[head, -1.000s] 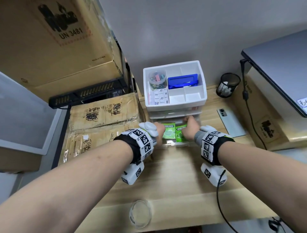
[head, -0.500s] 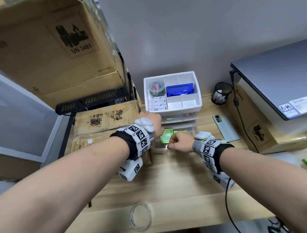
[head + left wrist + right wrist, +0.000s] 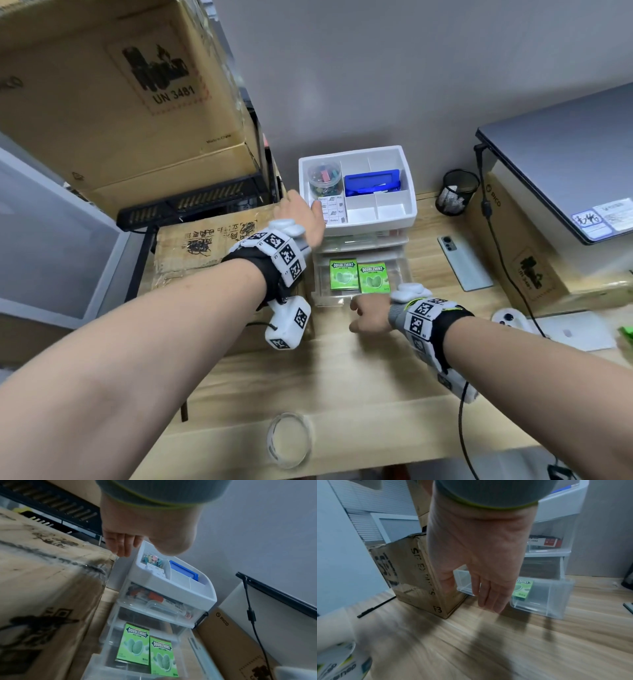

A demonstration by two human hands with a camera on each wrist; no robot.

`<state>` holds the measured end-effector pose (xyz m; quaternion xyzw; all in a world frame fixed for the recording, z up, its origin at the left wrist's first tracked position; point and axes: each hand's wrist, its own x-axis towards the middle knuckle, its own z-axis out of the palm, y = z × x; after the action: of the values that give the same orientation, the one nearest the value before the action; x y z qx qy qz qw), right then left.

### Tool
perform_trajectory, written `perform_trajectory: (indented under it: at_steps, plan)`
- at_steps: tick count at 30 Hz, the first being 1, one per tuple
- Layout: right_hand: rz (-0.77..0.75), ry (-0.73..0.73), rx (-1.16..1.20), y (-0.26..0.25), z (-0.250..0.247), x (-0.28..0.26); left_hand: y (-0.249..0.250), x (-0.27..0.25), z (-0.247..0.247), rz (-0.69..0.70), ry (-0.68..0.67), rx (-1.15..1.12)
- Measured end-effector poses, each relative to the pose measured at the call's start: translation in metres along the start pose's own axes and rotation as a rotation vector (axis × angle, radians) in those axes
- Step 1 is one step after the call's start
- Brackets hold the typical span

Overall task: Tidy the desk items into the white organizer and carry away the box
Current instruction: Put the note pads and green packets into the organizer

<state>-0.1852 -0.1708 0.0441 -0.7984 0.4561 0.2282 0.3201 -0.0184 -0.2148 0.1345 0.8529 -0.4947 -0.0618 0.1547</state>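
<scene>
White organizer (image 3: 407, 219) at back edge of counter (image 3: 342, 383), against wall. Top tray divided into compartments: clear jar of coloured clips (image 3: 324, 178) in back-left one, blue flat case (image 3: 372, 181) in back-right one, small label sheets (image 3: 331, 208) front-left; two front-right compartments holding nothing visible. Upper clear drawer (image 3: 154, 601) pushed in, markers and pens inside. Bottom clear drawer (image 3: 394, 281) pulled out toward front edge, two green Doublemint packs (image 3: 358, 275) lying flat side by side in it, touching.

Left hand (image 3: 301, 219) raised at organizer's left wall, level with top tray; grip spread, fingers (image 3: 120, 545) straight and together, holding nothing. Contact with tray wall not resolvable. Right hand (image 3: 370, 317) low over counter, just in front of pulled-out drawer; fingers (image 3: 489, 595) extended and relaxed in wrist view, pointing down at counter, holding nothing.

Taped cardboard box (image 3: 209, 243) just left of organizer, on counter's left part. Large carton marked UN 3481 (image 3: 120, 96) on black rack (image 3: 191, 202) above it. Grey phone (image 3: 464, 262) face down right of organizer. Black mesh cup (image 3: 455, 192) at back edge beyond phone. Closed laptop (image 3: 565, 164) on brown carton (image 3: 534, 260) at right edge, cable running down. Clear tape roll (image 3: 287, 440) at front edge.
</scene>
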Motion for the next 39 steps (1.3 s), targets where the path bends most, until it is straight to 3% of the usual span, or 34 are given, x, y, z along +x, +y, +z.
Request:
perform_trajectory:
  at_steps: [3,14,23,28,32,36,39]
  plan:
    - [0.021,0.106,-0.004,0.002,-0.004,0.007,-0.002,0.006,0.008,0.118,-0.004,-0.067]
    - [0.126,0.339,0.065,0.002,-0.034,0.056,-0.017,0.008,0.01,0.268,-0.039,0.241]
    - [0.128,0.287,0.099,-0.006,-0.025,0.059,-0.021,0.005,0.008,0.301,-0.066,0.305]
    - [0.103,0.152,0.12,-0.001,-0.014,0.047,-0.028,-0.014,0.009,0.355,0.027,0.282]
    - [0.104,0.074,0.048,0.001,0.003,0.032,-0.035,-0.041,0.002,0.507,0.065,0.209]
    - [0.057,-0.01,0.0,-0.004,0.025,0.021,-0.043,-0.065,0.002,0.739,-0.032,0.179]
    - [0.046,-0.004,-0.012,-0.011,0.042,0.011,-0.048,-0.088,0.001,0.823,-0.144,0.195]
